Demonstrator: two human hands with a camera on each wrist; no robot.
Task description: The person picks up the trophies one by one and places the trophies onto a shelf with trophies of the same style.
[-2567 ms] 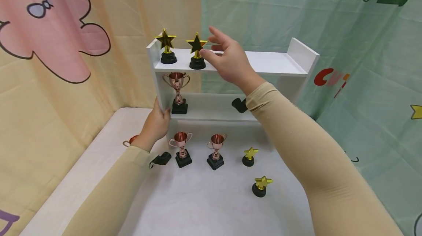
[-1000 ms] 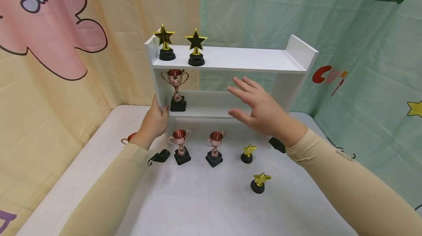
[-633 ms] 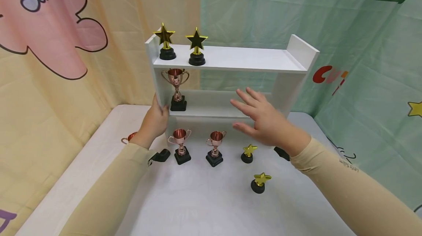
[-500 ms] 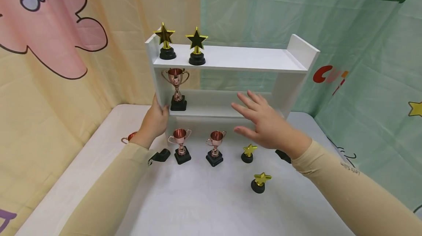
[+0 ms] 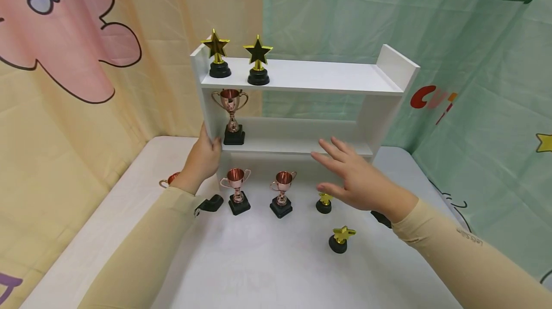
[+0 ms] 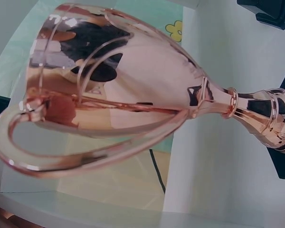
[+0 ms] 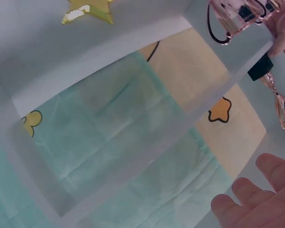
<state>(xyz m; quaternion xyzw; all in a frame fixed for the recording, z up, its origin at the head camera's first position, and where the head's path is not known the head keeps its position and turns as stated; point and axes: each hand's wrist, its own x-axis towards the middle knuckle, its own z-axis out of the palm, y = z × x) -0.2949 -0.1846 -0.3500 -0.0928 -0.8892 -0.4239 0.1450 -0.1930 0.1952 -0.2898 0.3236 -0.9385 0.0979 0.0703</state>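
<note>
My left hand (image 5: 202,158) grips the left side panel of a white shelf (image 5: 319,74). Just right of it, a rose-gold cup trophy (image 5: 234,116) stands on the middle board. My right hand (image 5: 360,182) hovers with fingers spread and holds nothing; it partly covers a small gold star trophy (image 5: 324,206) in the head view. Two gold star trophies, a left one (image 5: 219,69) and a right one (image 5: 258,76), stand on the top board. A rose-gold cup (image 6: 118,71) fills the left wrist view. Fingers (image 7: 256,199) of the right hand show in the right wrist view.
On the white table (image 5: 267,266), two cup trophies, one left (image 5: 236,191) and one right (image 5: 282,194), stand before the shelf. Another star trophy (image 5: 338,242) is nearer. A reddish cup (image 5: 172,178) lies partly hidden behind the left wrist. Printed curtains surround the table.
My right hand has left the second star trophy on the top board and moved down and right, over the small star trophy. The left hand keeps its grip on the panel.
</note>
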